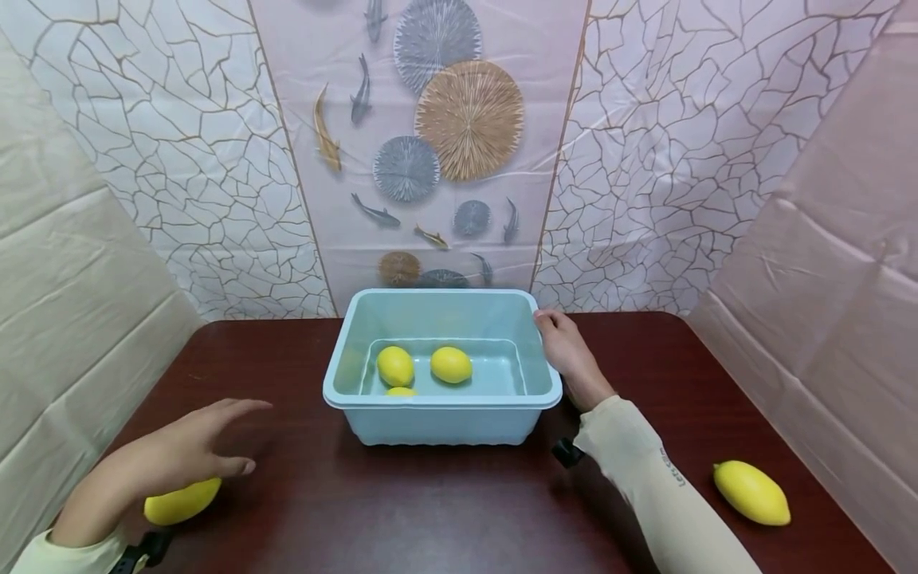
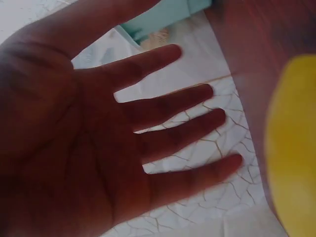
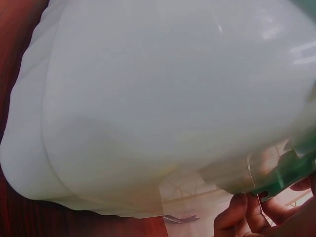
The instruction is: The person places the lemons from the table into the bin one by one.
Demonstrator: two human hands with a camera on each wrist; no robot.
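A light blue plastic basin (image 1: 441,425) stands at the back middle of the table, three lemons showing inside; one lemon (image 1: 451,364) lies near its centre, another lemon (image 1: 396,366) to the left, and the front wall mostly hides the third lemon (image 1: 401,391). My right hand (image 1: 571,356) grips the basin's right rim, its fingers (image 3: 232,212) curled at the edge in the right wrist view. On the left, my left hand (image 1: 168,450) hovers over a lemon (image 1: 182,504), partly covering it. In the left wrist view the fingers are spread, apart from that lemon (image 2: 296,148).
One more lemon (image 1: 751,493) lies on the dark red-brown table (image 1: 445,510) at the right, beyond my right forearm. Patterned cloth (image 1: 459,231) hangs behind the table, and pale cloth walls (image 1: 825,303) flank both sides.
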